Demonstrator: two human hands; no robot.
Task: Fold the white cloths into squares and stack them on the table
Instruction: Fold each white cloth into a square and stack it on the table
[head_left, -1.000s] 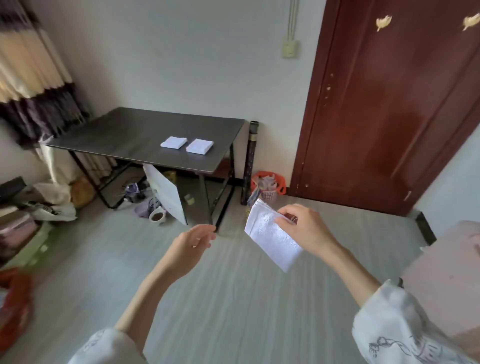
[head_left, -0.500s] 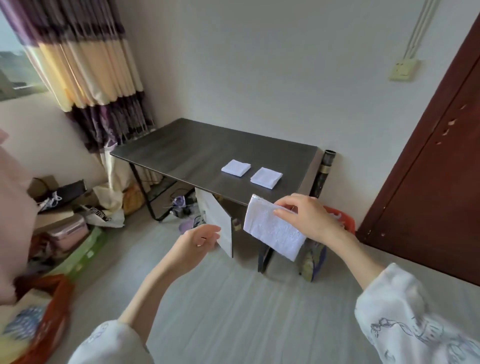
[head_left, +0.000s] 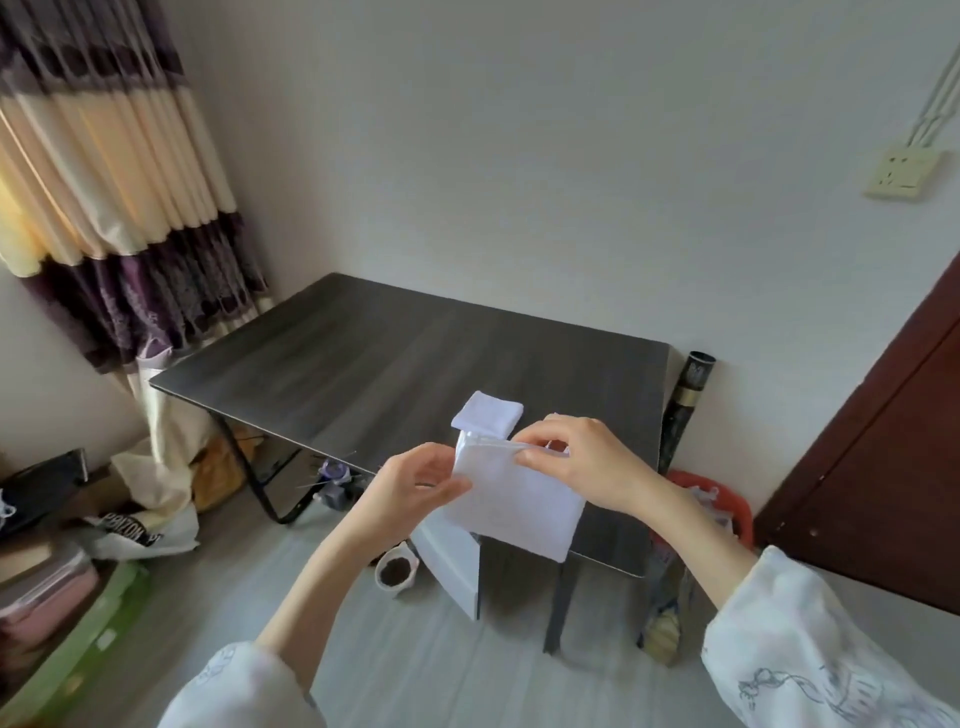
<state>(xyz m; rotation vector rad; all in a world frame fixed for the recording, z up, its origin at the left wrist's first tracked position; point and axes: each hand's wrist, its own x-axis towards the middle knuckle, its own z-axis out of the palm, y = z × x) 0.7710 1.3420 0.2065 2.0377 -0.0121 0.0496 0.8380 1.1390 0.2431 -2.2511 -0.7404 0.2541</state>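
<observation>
We hold a partly folded white cloth (head_left: 511, 506) in the air in front of us, over the near edge of the dark table (head_left: 363, 374). Our right hand (head_left: 582, 465) pinches the cloth's top edge between thumb and curled fingers, and our left hand (head_left: 410, 486) grips its left side with thumb on the front face and fingers tucked behind. The cloth hangs as a slanted rectangle, its lower right corner dropping below the table's near edge.

On the table, toward its near right corner, lies one folded white square (head_left: 487, 418), flat and partly hidden behind the top of the cloth in our hands. A sliver of white (head_left: 551, 417) shows just above our right hand; we cannot tell whether it is another folded cloth.

Under the table stand a white panel (head_left: 449, 564) and a small cup (head_left: 396, 566) with dark contents. A dark tube (head_left: 688, 402) leans in the corner beside the table's right edge, with an orange basket (head_left: 724, 506) at its foot. A striped curtain (head_left: 104, 182) hangs at the left and a brown door (head_left: 883, 467) stands at the right
</observation>
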